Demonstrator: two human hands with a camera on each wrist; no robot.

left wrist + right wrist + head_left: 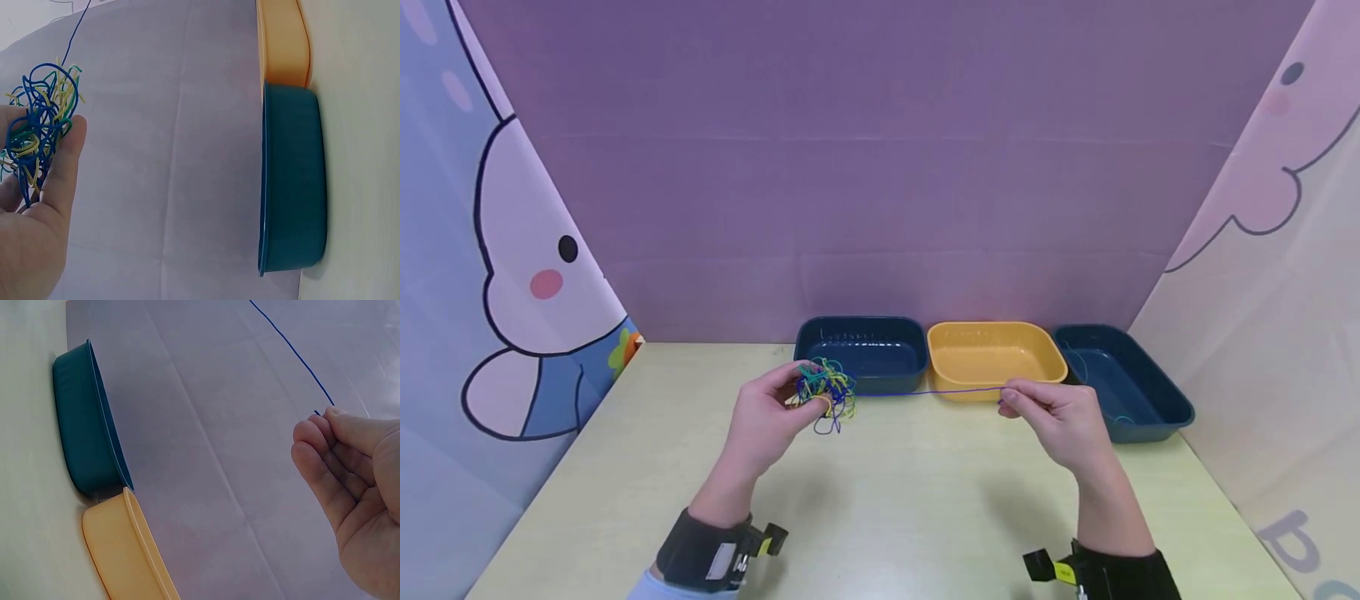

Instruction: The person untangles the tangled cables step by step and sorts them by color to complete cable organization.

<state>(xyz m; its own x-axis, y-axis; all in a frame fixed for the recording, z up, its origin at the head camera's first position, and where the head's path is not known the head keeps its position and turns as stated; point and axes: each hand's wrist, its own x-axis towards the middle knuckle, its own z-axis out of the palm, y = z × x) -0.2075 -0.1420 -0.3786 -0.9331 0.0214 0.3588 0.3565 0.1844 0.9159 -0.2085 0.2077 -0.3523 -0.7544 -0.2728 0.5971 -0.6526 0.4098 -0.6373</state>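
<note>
My left hand (769, 414) holds a tangle (826, 390) of thin blue, yellow and green wire-like strands between thumb and fingers, raised above the table. In the left wrist view loose loops of the tangle (44, 119) stick out past the fingertips. A single blue strand (925, 392) runs taut from it across to my right hand (1060, 417). Thumb and index finger pinch that strand near its end. The right wrist view shows the blue strand (300, 359) entering the pinch, with a short tip poking out beside the fingers.
Along the back of the table (917, 517) stand a dark blue bin (861, 333), a yellow bin (996, 354) and, angled at the right, another dark blue bin (1138, 375) with a thin green strand (1122, 419) in it. A purple backdrop (880, 167) rises behind; patterned cloths flank both sides.
</note>
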